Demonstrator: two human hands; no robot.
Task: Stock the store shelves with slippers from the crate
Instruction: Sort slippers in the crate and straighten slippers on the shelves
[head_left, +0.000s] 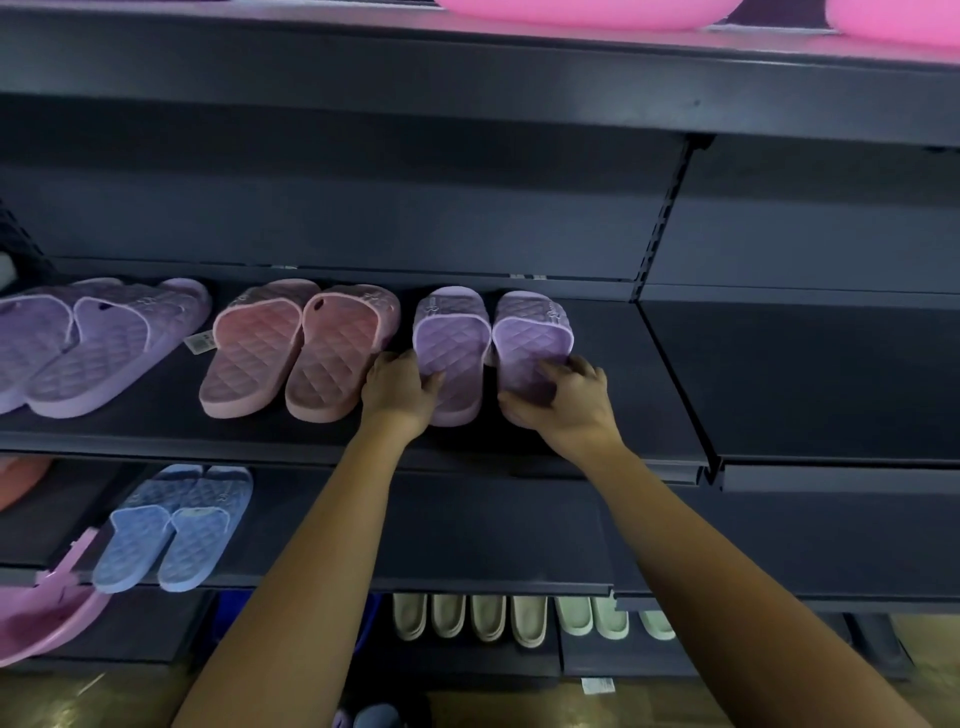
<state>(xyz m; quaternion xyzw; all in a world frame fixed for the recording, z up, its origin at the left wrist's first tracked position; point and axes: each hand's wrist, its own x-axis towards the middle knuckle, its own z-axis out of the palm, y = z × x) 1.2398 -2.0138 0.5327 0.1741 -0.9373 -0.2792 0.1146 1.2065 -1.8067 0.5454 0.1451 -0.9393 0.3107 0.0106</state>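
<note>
Two lilac quilted slippers lie side by side on the dark middle shelf (649, 364), toes to the back. My left hand (397, 389) grips the heel end of the left lilac slipper (452, 338), thumb on its insole. My right hand (563, 400) grips the heel of the right lilac slipper (530, 332), fingers curled over the insole. The crate is out of view.
On the same shelf sit a pink pair (296, 348) beside my left hand and another lilac pair (93, 343) at the far left. A blue pair (171, 525) lies on the shelf below. Beige and pale green slippers (519, 618) line the bottom shelf. Pink tubs (587, 10) stand above.
</note>
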